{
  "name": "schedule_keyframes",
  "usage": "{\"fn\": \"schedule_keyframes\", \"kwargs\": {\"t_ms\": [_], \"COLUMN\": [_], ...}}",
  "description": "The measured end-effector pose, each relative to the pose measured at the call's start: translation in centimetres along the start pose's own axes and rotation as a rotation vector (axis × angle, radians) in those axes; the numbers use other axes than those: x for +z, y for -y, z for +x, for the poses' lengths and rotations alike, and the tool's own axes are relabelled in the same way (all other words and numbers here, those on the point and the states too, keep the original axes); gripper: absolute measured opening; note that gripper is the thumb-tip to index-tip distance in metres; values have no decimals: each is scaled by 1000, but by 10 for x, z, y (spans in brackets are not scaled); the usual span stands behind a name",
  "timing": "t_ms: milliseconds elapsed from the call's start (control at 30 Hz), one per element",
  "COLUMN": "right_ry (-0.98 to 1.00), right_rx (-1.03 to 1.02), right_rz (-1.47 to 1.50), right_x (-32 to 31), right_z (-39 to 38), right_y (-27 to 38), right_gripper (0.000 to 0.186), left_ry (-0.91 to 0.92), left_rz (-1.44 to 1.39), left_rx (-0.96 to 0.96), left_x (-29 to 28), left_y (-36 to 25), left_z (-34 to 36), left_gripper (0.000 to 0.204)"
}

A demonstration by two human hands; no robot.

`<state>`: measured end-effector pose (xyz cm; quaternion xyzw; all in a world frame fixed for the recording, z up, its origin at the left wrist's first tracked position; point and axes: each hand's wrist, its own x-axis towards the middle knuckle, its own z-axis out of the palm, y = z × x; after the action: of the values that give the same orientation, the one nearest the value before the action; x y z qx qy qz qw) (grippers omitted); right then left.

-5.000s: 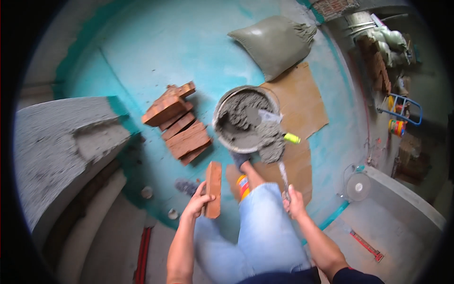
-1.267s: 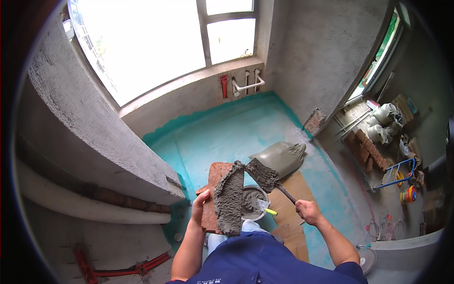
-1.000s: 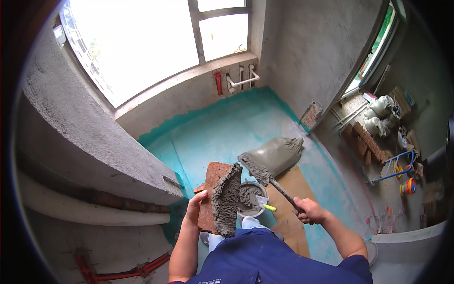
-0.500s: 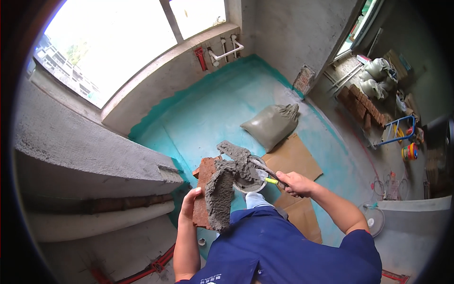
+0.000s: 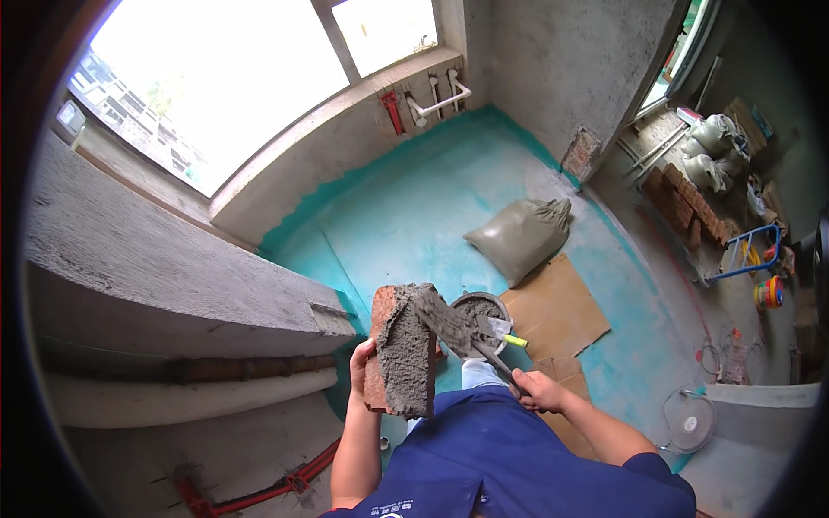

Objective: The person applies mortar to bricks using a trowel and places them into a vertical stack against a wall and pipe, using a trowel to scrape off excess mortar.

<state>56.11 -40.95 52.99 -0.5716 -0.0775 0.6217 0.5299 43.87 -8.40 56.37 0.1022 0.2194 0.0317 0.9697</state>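
Observation:
My left hand (image 5: 362,369) is closed on the left edge of a reddish brick (image 5: 375,393), held up in front of my body. Grey mortar (image 5: 406,367) covers most of the brick's upper face in a thick layer. In my right hand (image 5: 541,391) is the handle of a trowel (image 5: 489,356); its mortar-smeared blade touches the brick's far right side. Below the trowel stands a bucket (image 5: 503,304) of mortar, partly hidden by the tool. A yellow-green handle (image 5: 515,341) shows at the bucket's right rim.
A tied greyish sack (image 5: 518,240) lies on the turquoise-coated floor (image 5: 389,207), beside flattened cardboard (image 5: 561,311). White pipes (image 5: 440,104) stick out below the window. At right are stacked bricks (image 5: 691,198), a blue metal frame (image 5: 751,250) and a round-guarded fan-like object (image 5: 689,423).
The trowel has swung from beyond the brick's far end, its blade now lower against the brick's right side. My right hand has come down and nearer to my body. The view has shifted slightly.

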Motion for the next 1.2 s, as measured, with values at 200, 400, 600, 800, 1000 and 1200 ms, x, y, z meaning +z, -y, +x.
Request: {"fn": "schedule_keyframes", "kwargs": {"t_ms": [200, 400, 600, 800, 1000, 1200], "right_ry": [-188, -633, 30, 732, 1049, 822], "right_rx": [189, 104, 25, -118, -90, -40], "right_rz": [-240, -849, 47, 445, 377, 588], "right_x": [-74, -108, -50, 44, 88, 122], "right_z": [21, 116, 145, 177, 203, 191], "right_y": [-61, -138, 12, 133, 151, 102], "right_gripper": [60, 58, 35, 84, 80, 80], "left_ry": [146, 40, 193, 53, 163, 382], "left_rz": [-59, 21, -250, -275, -443, -525], "left_rx": [135, 309, 344, 358, 215, 95], "left_x": [0, -17, 36, 39, 28, 58], "left_y": [2, 8, 19, 15, 23, -16], "left_z": [-7, -20, -54, -73, -93, -128], "left_gripper": [50, 64, 58, 46, 46, 53]}}
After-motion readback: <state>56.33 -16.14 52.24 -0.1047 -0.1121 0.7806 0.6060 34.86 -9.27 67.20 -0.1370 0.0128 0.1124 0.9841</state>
